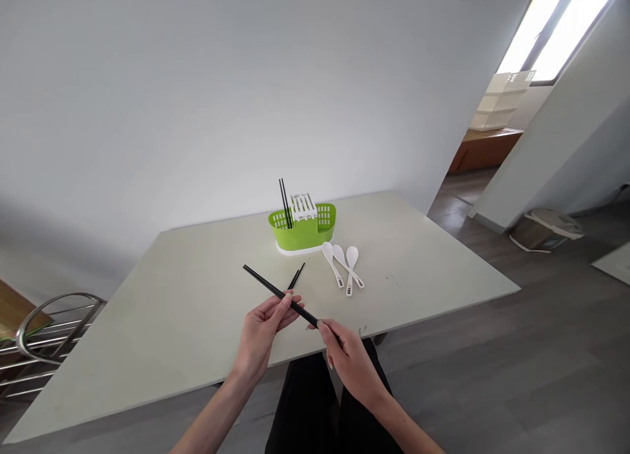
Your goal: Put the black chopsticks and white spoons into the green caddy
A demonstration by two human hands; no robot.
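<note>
A pair of black chopsticks (268, 285) slants across in front of me, held over the table's near side. My left hand (268, 321) pinches them around the middle, and my right hand (347, 355) grips their lower right end. Behind my left fingertips more black chopsticks (298, 275) lie on the table, partly hidden by the hand. Farther back stands a green cutlery basket (302, 239) with a white base and a white slatted piece (304, 206) at its top. Two black chopsticks (284, 201) stand upright in its left part. Three white spoons (350, 260) lie right of my hands, touching or overlapping.
The pale table (197, 296) reaches back to a plain wall. A metal-framed chair or rack (54, 336) is at the left edge. On the floor to the right is a bin (544, 229), beyond the table's right edge.
</note>
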